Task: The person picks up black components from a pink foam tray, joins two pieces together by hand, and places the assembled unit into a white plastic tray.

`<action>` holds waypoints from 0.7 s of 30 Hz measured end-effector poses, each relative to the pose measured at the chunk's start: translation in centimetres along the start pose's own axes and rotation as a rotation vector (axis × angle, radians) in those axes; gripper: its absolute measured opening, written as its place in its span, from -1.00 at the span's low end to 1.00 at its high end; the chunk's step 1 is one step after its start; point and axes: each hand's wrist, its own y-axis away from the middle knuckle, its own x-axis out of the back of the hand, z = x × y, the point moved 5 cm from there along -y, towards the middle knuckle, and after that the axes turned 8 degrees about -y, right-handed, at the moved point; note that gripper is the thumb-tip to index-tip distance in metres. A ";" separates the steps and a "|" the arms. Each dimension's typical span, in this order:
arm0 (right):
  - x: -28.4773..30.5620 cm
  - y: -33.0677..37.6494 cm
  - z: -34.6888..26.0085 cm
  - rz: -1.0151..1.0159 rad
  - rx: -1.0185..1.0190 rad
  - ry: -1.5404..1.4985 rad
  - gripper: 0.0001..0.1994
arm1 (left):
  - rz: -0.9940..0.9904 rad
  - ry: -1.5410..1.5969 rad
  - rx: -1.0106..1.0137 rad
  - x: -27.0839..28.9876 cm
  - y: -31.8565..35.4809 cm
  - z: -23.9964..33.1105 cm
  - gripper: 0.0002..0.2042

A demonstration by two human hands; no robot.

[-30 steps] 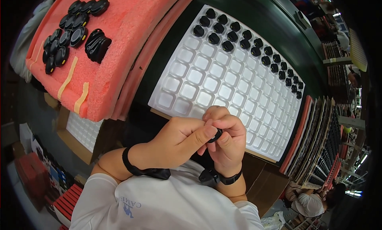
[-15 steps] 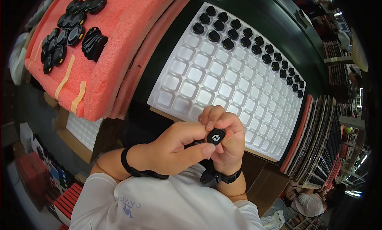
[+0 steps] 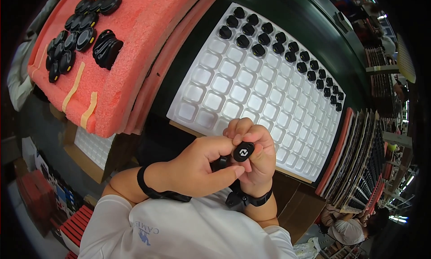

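Note:
My right hand [image 3: 264, 159] pinches a small black oval piece [image 3: 244, 152] with a white mark on its face, in front of my body. My left hand [image 3: 194, 164] is curled against it from the left, its index finger at the piece's upper edge and its thumb stretched below. Another small dark part [image 3: 221, 162] shows inside the curl of my left hand; its kind is hard to make out. Just beyond my hands lies a white plastic tray [image 3: 218, 85] with rows of square pockets. Similar black pieces [image 3: 258, 49] sit in its far rows.
At left, a pink foam block [image 3: 105, 111] carries several black round parts [image 3: 70, 42] and a stack of black curved parts [image 3: 107, 50]. Upright stacked sheets [image 3: 354, 156] stand at right. A cardboard box [image 3: 85, 158] holds another white tray at lower left. A person [image 3: 348, 230] is at lower right.
My left thumb has come away from the lower edge of the oval piece, so more of its face shows. The dark part inside my left hand is more visible.

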 end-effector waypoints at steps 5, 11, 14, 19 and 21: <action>-0.1 0.0 0.0 0.017 -0.026 0.020 -0.80 | -0.049 0.062 0.121 0.6 0.1 -0.4 -0.85; 0.0 -0.1 -0.1 -0.002 0.031 0.079 -0.81 | -0.057 0.040 0.160 0.2 0.1 -0.7 -0.90; 0.5 -0.1 -0.1 0.005 0.055 -0.039 -0.77 | -0.098 -0.038 0.036 -0.2 -0.1 -0.8 -0.90; 0.8 -0.1 0.2 0.086 0.001 -0.223 -0.73 | -0.204 0.176 0.129 0.2 0.5 -1.3 -0.77; 1.2 -0.1 0.2 0.099 -0.035 -0.292 -0.70 | -0.184 0.266 0.157 0.7 0.4 -1.3 -0.73</action>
